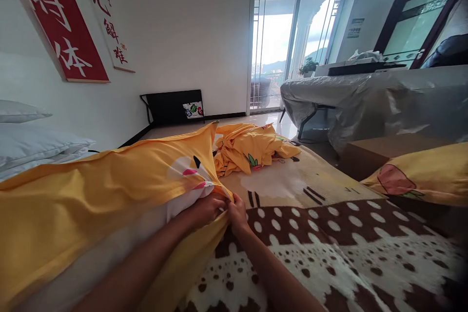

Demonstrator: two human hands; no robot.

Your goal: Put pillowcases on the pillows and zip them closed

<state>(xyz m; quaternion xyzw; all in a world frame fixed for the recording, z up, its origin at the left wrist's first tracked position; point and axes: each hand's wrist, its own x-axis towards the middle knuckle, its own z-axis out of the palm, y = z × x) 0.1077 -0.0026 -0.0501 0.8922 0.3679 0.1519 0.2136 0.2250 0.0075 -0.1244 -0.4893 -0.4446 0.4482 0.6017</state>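
Note:
A yellow pillowcase [120,170] with a printed cartoon pattern stretches across the left side, with a white pillow [106,243] showing through its open side. My left hand [210,208] reaches along the pillow to the case's far corner. Its fingers are curled closed on the yellow cloth there, partly hidden by folds. Right beside it, my right hand [238,212] pinches the edge of the same corner between thumb and fingers. Both hands nearly touch. Just beyond them lies a crumpled heap of yellow printed fabric [252,148].
Underneath is a brown and cream patterned blanket [314,243]. White pillows [40,144] are stacked at the left. A yellow pillow [427,175] lies at the right by a cardboard box [387,151]. Behind stands a plastic-covered table [329,92]; a black folded panel [171,107] leans against the wall.

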